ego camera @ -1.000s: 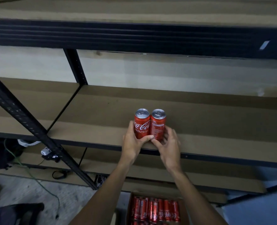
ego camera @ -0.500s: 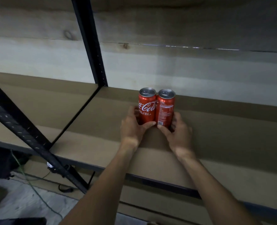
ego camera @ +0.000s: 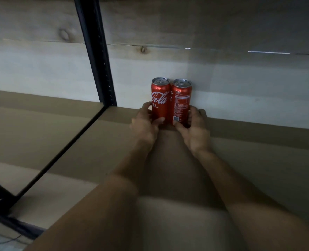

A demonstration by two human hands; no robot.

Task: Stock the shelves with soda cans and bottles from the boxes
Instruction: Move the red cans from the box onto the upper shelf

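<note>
Two slim red cola cans stand upright and touching at the back of the brown shelf board [ego camera: 258, 160], close to the pale wooden back wall. My left hand [ego camera: 145, 126] grips the left can [ego camera: 160, 98] near its base, thumb across the front. My right hand [ego camera: 195, 131] grips the right can [ego camera: 181, 100] the same way. Both forearms reach in over the shelf from the bottom of the view.
A black metal upright [ego camera: 95, 51] rises at the back left of the cans, and a black divider rail [ego camera: 59, 151] runs forward from its foot. Another brown shelf board [ego camera: 32, 127] lies left of the rail. The shelf's front edge [ego camera: 14, 225] shows at bottom left.
Both hands have slid the two cans from the shelf's front edge back to the wall. My head has moved in closer; the box of cans below is out of view.
</note>
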